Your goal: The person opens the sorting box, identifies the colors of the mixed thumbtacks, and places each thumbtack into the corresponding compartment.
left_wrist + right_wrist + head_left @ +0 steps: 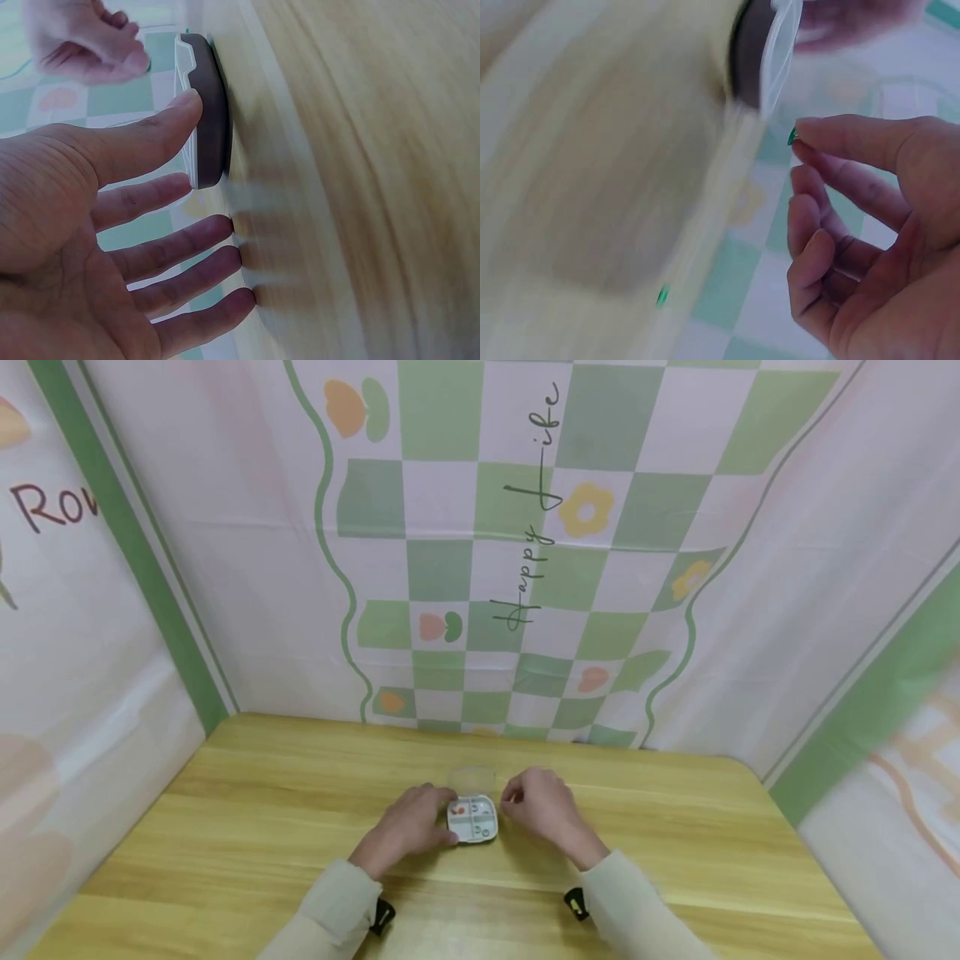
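- The pillbox (474,819) lies mid-counter (225,827), nearer the far edge, with its clear lid (472,779) swung open toward that edge.
- Some compartments already hold pills, red ones at the left; others look empty, so the filling seems partway.
- The left hand (408,827) steadies the box: thumb against its side, the other fingers straight, a wide grip that closes on nothing.
- The right hand (542,806) hovers just right of the box.
- Only the right wrist view shows its narrow grip pinching a green pill (791,136), with another green speck (661,295) on the counter.
- The left wrist view alone shows the box's dark underside (212,112).
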Demonstrator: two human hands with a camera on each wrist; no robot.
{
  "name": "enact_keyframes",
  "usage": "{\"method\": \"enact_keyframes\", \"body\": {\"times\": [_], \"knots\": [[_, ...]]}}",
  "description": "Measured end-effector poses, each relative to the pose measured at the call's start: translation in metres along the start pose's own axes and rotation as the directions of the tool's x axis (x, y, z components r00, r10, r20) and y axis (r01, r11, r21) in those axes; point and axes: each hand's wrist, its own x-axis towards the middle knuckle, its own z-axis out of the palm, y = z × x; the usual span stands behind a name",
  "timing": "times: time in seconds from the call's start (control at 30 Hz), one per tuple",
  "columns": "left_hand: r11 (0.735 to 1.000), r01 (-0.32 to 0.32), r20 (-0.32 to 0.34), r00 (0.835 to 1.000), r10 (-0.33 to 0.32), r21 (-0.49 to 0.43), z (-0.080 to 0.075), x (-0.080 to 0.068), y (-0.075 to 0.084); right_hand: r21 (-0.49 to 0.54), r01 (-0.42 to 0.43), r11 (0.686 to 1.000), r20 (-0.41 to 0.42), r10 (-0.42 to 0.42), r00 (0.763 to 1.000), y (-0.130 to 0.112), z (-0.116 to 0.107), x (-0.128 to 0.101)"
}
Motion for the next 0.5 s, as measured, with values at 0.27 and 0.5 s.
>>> {"method": "enact_keyframes", "body": {"times": [0.27, 0.5], "knots": [[0.999, -0.037, -0.006, 0.999, 0.037, 0.016, -0.001, 0.000, 0.000, 0.042, 0.125, 0.991, 0.078, -0.128, 0.989, -0.032, 0.023, 0.002], [0.999, -0.049, -0.022, 0.999, 0.049, 0.005, -0.001, -0.002, -0.001, 0.037, 0.111, 0.993, 0.090, -0.113, 0.989, -0.040, 0.034, 0.003]]}}
